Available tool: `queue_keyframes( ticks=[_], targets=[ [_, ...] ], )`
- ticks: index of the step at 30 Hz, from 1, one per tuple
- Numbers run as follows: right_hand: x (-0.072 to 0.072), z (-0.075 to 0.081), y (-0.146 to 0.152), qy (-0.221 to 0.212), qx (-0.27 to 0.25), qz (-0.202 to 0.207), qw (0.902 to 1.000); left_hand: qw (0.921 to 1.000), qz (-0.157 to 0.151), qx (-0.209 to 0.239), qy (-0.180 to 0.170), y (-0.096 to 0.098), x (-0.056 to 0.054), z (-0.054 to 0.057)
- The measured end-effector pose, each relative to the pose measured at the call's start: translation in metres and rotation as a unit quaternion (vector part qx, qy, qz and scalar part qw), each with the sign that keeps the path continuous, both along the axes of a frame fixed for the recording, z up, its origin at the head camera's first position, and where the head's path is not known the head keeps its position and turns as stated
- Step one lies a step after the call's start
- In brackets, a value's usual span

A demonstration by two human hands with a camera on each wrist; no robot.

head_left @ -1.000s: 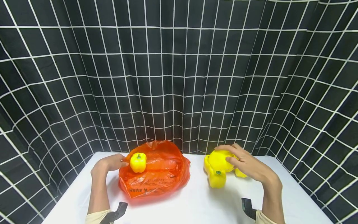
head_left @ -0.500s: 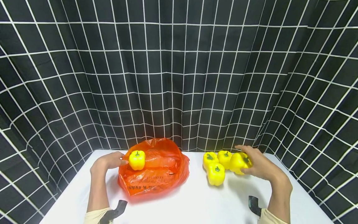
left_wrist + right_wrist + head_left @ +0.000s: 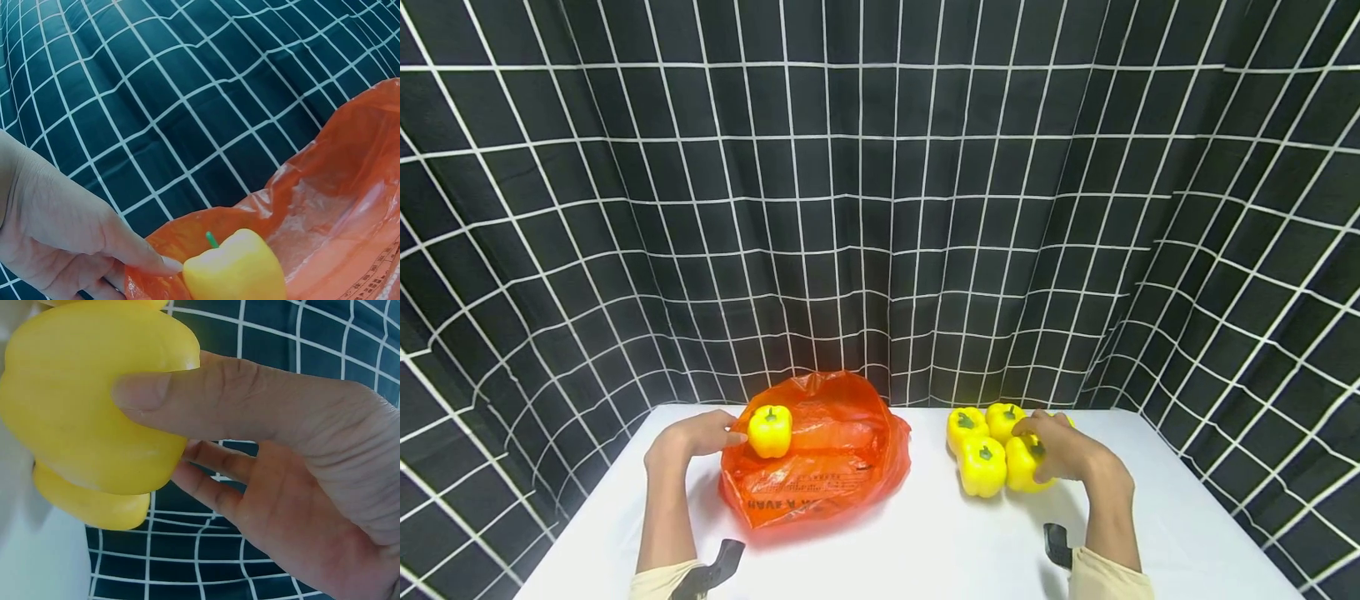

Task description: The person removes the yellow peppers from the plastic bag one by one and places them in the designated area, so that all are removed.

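Note:
My left hand pinches the left edge of a crinkled red plastic bag. Just past those fingertips, a yellow bell pepper with a green stem sits against the bag's left side; the left wrist view has the thumb tip at the pepper's edge. On the right, my right hand grips another yellow bell pepper, its thumb lying along the pepper's side in the right wrist view. Beside it are three more yellow peppers. Another yellow pepper shows partly behind the right hand.
A white tabletop lies under everything, with bare surface between the bag and the peppers. Dark cloth with a white grid hangs behind and along both sides. Black wrist mounts sit at the sleeves.
My right hand moves first right, uncovering the left peppers, then left and nearer me. The gripped pepper now stands beside the front one. My left hand stays at the bag's edge.

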State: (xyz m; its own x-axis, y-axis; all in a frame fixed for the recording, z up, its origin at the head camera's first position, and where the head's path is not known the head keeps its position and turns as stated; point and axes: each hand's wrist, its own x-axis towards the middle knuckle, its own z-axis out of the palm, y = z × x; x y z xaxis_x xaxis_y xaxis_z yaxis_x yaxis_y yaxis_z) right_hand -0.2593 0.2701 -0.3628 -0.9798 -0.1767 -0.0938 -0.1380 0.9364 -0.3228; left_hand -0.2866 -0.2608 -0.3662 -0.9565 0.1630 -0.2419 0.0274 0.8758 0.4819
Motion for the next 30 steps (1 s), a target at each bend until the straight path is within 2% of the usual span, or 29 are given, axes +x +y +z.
queue_keyframes(
  ticks=[9,16,22,30],
  targets=[
    [-0.0024,-0.0018,0.0022,-0.004,0.007,0.002,1.0000,0.9999,-0.012,-0.005,0.000,0.0011,-0.0010,0.0027],
    [-0.0040,-0.0018,0.0000,-0.017,0.003,0.004,0.9998,1.0000,0.002,-0.006,-0.004,-0.0006,0.0003,0.0020],
    [-0.0040,-0.0006,0.0000,-0.020,-0.002,0.005,0.9998,1.0000,0.000,-0.008,0.000,-0.0001,0.0001,0.0014],
    [-0.0012,0.0022,-0.0013,-0.015,-0.013,0.001,0.9998,0.9997,0.016,0.003,-0.018,0.0006,0.0007,0.0039]
  ],
)
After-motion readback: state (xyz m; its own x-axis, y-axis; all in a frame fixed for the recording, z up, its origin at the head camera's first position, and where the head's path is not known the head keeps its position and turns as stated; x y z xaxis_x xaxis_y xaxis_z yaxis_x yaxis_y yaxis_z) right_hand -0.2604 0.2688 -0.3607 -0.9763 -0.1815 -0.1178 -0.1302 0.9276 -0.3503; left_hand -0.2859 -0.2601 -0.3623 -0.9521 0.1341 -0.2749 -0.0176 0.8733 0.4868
